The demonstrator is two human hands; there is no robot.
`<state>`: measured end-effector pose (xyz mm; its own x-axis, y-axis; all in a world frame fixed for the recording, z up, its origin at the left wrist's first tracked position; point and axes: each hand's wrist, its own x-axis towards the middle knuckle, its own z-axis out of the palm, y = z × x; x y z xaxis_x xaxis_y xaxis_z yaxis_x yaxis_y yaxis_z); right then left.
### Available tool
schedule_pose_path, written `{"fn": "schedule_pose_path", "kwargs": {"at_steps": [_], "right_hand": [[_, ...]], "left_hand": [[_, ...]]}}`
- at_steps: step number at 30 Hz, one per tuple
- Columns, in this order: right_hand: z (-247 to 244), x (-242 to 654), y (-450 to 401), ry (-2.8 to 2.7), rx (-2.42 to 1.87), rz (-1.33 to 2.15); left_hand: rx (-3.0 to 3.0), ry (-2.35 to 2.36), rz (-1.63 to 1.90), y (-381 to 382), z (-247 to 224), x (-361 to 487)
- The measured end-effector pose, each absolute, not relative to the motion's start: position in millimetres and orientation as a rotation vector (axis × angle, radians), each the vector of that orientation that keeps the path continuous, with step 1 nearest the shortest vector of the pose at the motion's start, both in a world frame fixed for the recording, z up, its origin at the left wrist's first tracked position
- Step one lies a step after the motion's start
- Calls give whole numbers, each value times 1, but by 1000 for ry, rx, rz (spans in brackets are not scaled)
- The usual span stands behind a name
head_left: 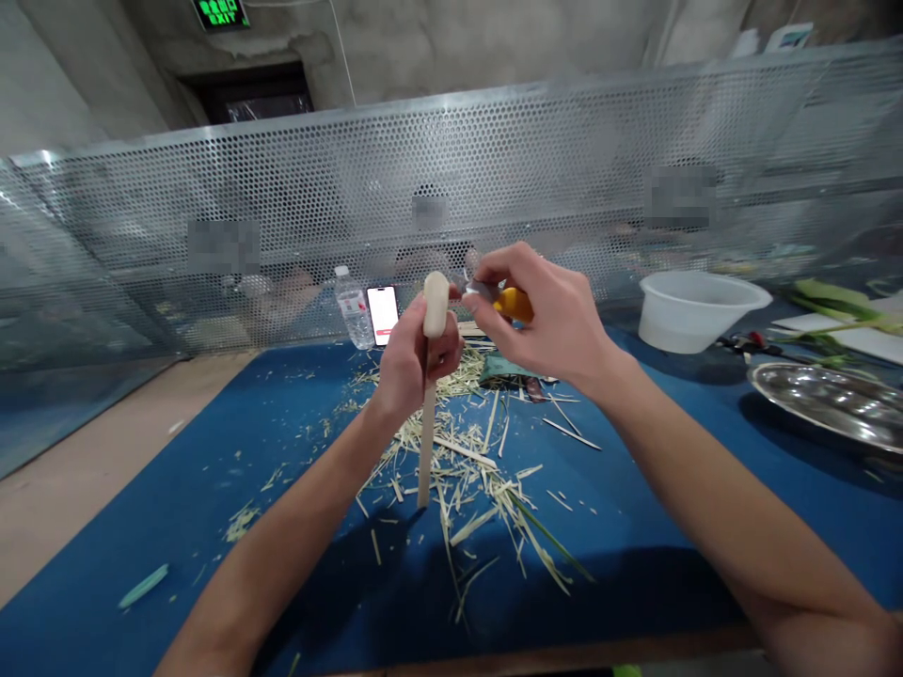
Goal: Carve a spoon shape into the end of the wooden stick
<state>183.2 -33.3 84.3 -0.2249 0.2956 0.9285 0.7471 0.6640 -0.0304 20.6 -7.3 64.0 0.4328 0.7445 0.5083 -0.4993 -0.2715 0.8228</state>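
My left hand (pixel 416 365) grips a pale, flat wooden or bamboo strip (pixel 427 437) upright, its rounded top (pixel 435 303) rising above my fingers. My right hand (pixel 548 315) holds a small knife with a yellow handle (pixel 514 303). Its metal blade (pixel 481 291) sits close beside the rounded top, and I cannot tell whether they touch. Part of the handle is hidden by my fingers. Below both hands, a heap of pale fibrous shavings (pixel 458 461) lies on the blue mat (pixel 190 527).
A perforated metal screen (pixel 451 179) stands beyond the mat, with blurred people behind it. A water bottle (pixel 355 308) and lit phone (pixel 382 315) stand at its foot. To the right are a white plastic basin (pixel 698 310), a steel tray (pixel 825 404) and green stalks (pixel 839 306).
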Motion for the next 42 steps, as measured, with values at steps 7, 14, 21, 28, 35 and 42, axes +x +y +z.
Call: {"fn": "schedule_pose_path", "kwargs": {"at_steps": [7,14,21,28,35,42], "right_hand": [[85,179,-40,-1832,-775,-523],[86,179,-42,-1878,-712,-555],[85,178,-44,-1894,-695,-638],[87,177,-46,-1897,-702,-686],[86,177,-46,-1877,-663,-673],[86,176,-46,-1874,-676,-658]], "left_hand": [[1476,264,1063,-6,67,13],[1526,255,1058,-11,69,11],[1640,292,1101,-17,66,16],[1690,293,1193,-24,67,19],[1670,233,1217,-27,68,21],[1685,224,1255,-28,69,23]]}}
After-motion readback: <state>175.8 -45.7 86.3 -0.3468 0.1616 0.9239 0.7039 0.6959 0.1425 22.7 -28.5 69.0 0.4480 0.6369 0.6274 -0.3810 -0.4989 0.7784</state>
